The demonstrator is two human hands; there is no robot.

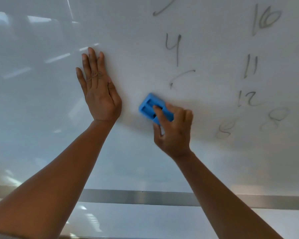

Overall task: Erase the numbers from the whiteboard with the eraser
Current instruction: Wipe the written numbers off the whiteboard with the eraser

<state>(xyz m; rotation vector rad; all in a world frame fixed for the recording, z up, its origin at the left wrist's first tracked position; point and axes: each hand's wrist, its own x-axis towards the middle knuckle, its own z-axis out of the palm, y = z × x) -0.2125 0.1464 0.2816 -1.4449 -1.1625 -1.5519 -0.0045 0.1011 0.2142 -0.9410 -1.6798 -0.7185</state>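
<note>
Mid-board, right hand [173, 130] grips eraser [153, 107].
Left hand [98, 88] lies flat, fingers straight, on whiteboard [41, 100].

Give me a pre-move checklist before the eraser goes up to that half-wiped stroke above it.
1. Right hand grips the blue eraser: ok.
2. Eraser flat on the whiteboard: cannot tell.
3. Left hand pressed flat, clear of the path: ok.
4. Half-wiped stroke just above the eraser, unobstructed: ok.
5. Board finished: not ok; 4, 10, 11, 12 remain.
</note>
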